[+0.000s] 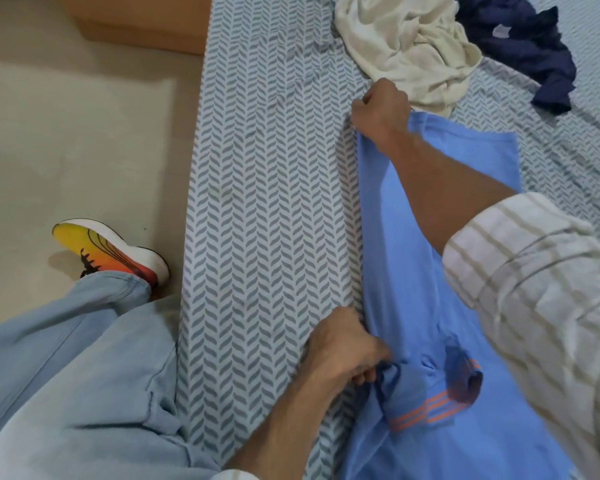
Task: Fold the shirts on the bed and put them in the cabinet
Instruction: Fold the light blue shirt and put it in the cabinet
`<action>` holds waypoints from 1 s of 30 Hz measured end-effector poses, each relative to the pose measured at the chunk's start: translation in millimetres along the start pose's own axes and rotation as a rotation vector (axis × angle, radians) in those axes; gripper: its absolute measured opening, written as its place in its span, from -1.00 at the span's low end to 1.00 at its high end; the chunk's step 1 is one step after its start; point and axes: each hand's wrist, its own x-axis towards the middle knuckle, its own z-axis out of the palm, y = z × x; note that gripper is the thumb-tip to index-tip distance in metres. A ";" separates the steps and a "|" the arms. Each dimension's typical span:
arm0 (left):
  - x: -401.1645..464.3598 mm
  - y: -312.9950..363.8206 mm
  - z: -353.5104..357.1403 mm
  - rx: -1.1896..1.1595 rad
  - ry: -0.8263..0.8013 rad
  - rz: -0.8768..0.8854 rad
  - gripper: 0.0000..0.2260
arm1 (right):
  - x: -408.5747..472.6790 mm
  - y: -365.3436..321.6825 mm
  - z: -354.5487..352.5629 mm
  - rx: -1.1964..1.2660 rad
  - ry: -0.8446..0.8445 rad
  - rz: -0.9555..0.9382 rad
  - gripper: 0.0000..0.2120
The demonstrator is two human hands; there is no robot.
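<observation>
A light blue shirt (406, 258) with orange stripes lies lengthwise on the bed (271, 188), which has a grey and white herringbone sheet. My left hand (343, 348) grips the shirt's left edge near the collar and sleeve, close to me. My right hand (381, 109) grips the same left edge at the far end, by the hem. A crumpled cream shirt (409, 46) lies just beyond my right hand. A dark navy shirt (527, 43) lies in a heap at the far right.
The bed's left edge runs along a beige floor (66, 133). A brown box or piece of furniture (142, 22) stands at the top left. My leg in light jeans (66, 375) and an orange-yellow shoe (111, 251) are beside the bed.
</observation>
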 end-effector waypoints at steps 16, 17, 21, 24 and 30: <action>-44.8 -25.3 -7.3 0.117 -0.033 0.026 -0.63 | -255.5 98.3 -54.7 0.315 0.035 0.020 -0.81; -49.7 -28.6 -5.2 0.145 -0.049 0.034 -0.66 | -290.4 106.8 -64.5 0.301 0.048 0.104 -0.87; -60.3 -38.9 -0.1 0.202 -0.107 0.016 -0.61 | -402.0 132.0 -82.4 0.247 -0.102 0.455 -0.63; -69.2 -42.8 5.2 0.272 -0.148 0.034 -0.60 | -438.0 150.7 -68.0 0.297 -0.155 0.636 -0.55; -75.8 -62.2 19.3 0.606 -0.023 0.289 -0.62 | -423.2 154.9 -48.2 0.549 -0.059 0.785 -0.44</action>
